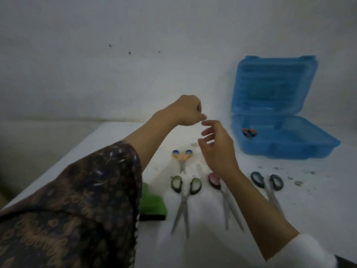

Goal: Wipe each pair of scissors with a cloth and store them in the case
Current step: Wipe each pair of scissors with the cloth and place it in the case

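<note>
Several scissors lie on the white table point(212, 248): a small yellow-handled pair point(182, 157), a green-handled pair point(185, 196), a pink-handled pair point(222, 196) partly under my right forearm, and a dark teal-handled pair point(268, 186). A green cloth point(152, 204) lies at the left, half hidden by my left sleeve. The blue case point(280, 140) stands open at the back right with a small orange-and-dark item point(248, 132) inside. My left hand point(188, 113) hovers above the table with curled fingers, holding nothing visible. My right hand point(216, 144) hovers just beside it, fingers relaxed.
A white wall rises behind the table. Small bits of debris point(297, 178) dot the table in front of the case. The table's left edge runs diagonally under my patterned sleeve point(77, 209).
</note>
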